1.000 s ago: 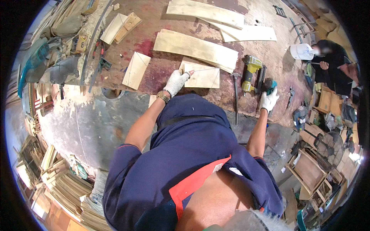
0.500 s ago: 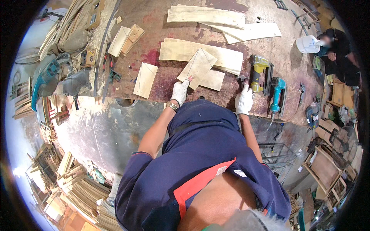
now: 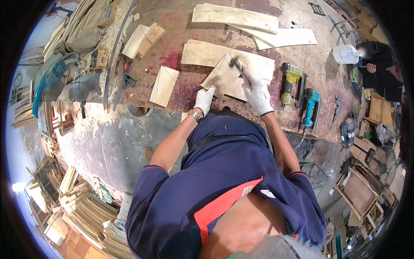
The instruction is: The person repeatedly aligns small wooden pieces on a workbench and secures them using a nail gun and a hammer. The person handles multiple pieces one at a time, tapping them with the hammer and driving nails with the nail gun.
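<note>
My gloved left hand (image 3: 204,99) grips the near corner of a small wooden board (image 3: 218,73) with a pencil line on it. That board lies slantwise over another short board (image 3: 236,90) and against a longer one (image 3: 202,53). In my gloved right hand (image 3: 258,92) is a hammer (image 3: 235,63), its dark head over the boards. Whether the head touches the wood I cannot tell. A separate marked board (image 3: 164,86) lies left of my left hand.
A yellow nail gun (image 3: 291,84) and a teal power tool (image 3: 310,110) lie right of my right hand. Long boards (image 3: 235,18) lie farther back on the workbench (image 3: 172,21). Two short pieces (image 3: 144,41) are at the left. Another person (image 3: 379,64) is at the far right.
My right hand has brought the hammer up and leftward from beside the nail gun to above the boards. My left hand stays at the small board's corner.
</note>
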A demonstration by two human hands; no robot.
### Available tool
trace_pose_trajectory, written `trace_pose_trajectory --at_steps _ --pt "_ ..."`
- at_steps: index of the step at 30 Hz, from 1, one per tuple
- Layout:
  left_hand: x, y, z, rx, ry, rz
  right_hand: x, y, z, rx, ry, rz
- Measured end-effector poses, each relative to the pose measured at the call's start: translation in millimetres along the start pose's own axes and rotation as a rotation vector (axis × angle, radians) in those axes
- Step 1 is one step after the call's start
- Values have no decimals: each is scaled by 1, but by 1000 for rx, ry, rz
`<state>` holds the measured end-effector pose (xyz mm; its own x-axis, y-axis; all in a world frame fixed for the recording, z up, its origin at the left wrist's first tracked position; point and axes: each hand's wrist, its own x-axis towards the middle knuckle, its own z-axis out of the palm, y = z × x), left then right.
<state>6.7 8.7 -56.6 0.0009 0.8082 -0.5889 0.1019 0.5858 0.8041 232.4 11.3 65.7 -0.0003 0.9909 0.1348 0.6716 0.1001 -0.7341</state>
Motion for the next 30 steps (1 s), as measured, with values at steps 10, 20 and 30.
trace_pose_trajectory --at_steps 10,20,30 --pt "-9 20 2 81 8 -177 8 30 19 -216 -21 -86" --pt "-7 20 3 43 9 -188 -7 33 25 -129 -11 -115" --pt "-13 22 -4 69 1 -123 -26 19 29 -145 -114 -101"
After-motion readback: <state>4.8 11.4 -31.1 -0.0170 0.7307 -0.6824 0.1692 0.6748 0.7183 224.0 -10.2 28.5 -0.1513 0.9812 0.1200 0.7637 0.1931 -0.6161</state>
